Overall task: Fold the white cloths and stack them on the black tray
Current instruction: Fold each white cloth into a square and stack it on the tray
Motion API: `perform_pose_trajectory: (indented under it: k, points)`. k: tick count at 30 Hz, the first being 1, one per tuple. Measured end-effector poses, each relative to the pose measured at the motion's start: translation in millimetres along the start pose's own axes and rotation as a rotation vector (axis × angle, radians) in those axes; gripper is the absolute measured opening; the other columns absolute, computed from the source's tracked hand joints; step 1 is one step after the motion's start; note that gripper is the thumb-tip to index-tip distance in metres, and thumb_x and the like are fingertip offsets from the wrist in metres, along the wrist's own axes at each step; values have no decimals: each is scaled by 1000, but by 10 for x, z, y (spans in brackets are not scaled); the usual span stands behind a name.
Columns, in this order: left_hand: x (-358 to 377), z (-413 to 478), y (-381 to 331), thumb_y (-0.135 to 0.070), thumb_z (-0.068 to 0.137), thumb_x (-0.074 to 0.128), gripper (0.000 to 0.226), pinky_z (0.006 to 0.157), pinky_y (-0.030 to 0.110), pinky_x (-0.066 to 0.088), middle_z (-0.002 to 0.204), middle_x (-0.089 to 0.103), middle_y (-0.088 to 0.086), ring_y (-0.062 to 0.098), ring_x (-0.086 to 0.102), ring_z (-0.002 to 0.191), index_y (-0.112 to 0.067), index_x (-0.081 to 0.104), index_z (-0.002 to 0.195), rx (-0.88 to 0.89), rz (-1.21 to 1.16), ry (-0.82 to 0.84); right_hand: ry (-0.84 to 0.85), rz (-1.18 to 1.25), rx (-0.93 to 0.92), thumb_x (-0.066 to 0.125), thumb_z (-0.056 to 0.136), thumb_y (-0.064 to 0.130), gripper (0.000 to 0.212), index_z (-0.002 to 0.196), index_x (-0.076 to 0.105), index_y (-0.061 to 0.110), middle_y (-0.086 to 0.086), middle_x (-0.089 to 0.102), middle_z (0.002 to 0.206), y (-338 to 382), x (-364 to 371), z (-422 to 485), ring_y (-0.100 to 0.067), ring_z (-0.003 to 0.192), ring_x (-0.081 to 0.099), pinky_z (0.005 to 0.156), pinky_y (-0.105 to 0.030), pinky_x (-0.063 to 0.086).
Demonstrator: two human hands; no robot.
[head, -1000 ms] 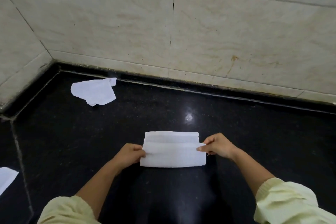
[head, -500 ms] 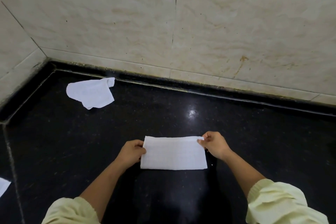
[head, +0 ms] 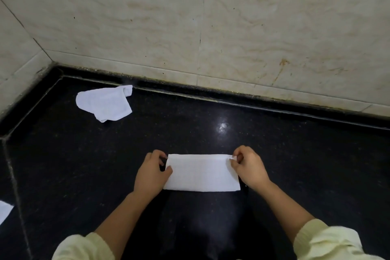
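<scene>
A white cloth (head: 201, 173), folded into a flat rectangle, lies on the glossy black counter (head: 295, 154) in front of me. My left hand (head: 153, 172) pinches its left edge near the far corner, thumb on top. My right hand (head: 249, 167) pinches the far right corner between thumb and fingertips. A second white cloth (head: 104, 103) lies crumpled at the back left near the wall. No black tray is in view.
A tiled wall (head: 211, 27) rises behind the counter, meeting a side wall at the left corner. A bit of another white cloth (head: 4, 210) shows at the left edge. My pale yellow sleeves sit at the bottom of the frame.
The cloth's upper flap has been laid flat, so the fold is closed into a neat rectangle. Both hands have shifted up to the far corners.
</scene>
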State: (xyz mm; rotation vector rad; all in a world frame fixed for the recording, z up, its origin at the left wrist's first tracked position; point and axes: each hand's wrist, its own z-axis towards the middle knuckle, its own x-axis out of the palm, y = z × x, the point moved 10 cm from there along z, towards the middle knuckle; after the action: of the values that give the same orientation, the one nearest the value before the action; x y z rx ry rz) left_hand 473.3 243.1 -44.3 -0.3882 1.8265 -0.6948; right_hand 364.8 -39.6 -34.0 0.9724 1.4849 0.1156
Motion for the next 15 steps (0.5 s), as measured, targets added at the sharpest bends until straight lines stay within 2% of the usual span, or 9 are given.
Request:
perform_pose_trajectory:
  k: [3, 6, 11, 15]
  points:
    - [239, -226, -197, -24, 84, 64, 21, 68, 17, 45, 100, 44, -13, 5, 54, 81, -30, 55, 102, 160, 34, 59, 165, -75, -83, 61, 83, 20, 14, 91, 53, 25, 10, 51, 88, 123, 265, -228, -11, 77, 55, 68, -23, 43]
    - [432, -339, -138, -24, 85, 61, 23, 75, 17, 44, 108, 43, -13, 5, 50, 95, -27, 57, 107, 186, 101, 114, 251, -172, -78, 59, 83, 23, 15, 96, 51, 21, 9, 52, 91, 46, 428, -397, -13, 79, 55, 67, -25, 42]
    - [434, -372, -53, -30, 88, 59, 26, 82, 17, 45, 113, 43, -11, 5, 44, 104, -26, 56, 113, 210, 164, 130, 174, -174, -11, 57, 88, 26, 12, 92, 54, 15, 2, 56, 95, -129, 360, -460, -14, 83, 55, 73, -31, 50]
    - [382, -360, -10, -33, 86, 62, 30, 89, 23, 45, 115, 45, -9, 9, 44, 108, -26, 57, 115, 187, 175, 133, 93, -80, 153, 63, 85, 26, 17, 93, 56, 13, -1, 56, 98, -260, 287, -441, -17, 85, 58, 76, -36, 52]
